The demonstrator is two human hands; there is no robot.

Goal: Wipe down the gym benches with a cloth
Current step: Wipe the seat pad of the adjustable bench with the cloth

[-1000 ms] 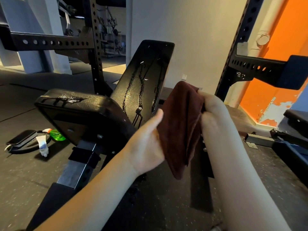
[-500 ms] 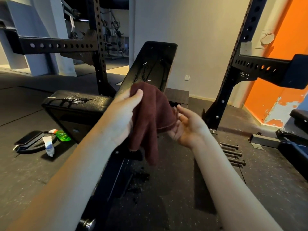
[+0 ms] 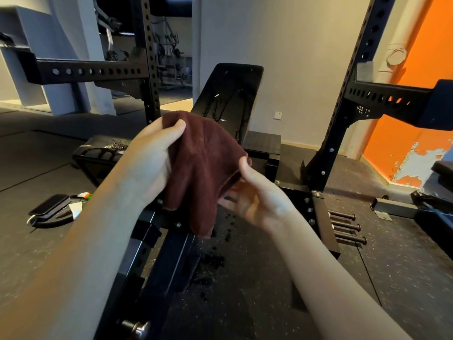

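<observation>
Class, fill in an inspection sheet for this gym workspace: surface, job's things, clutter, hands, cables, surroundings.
Surface: bench backrest inclined, streaked with liquid; seat pad wet too.
Job's things: maroon cloth held up, off the pads.
Clutter: phone, white tube, green bottle on floor, left; steel pins right.
Hands: left hand grips cloth's top; right hand pinches its edge, fingers beneath.
Cables: nothing seen.
Surroundings: black rack upright, orange wall, dark drips below the cloth.

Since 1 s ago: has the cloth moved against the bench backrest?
Yes. The cloth has shifted left: it hung beside the right edge of the bench backrest, and now it overlaps the lower end of it.
</observation>
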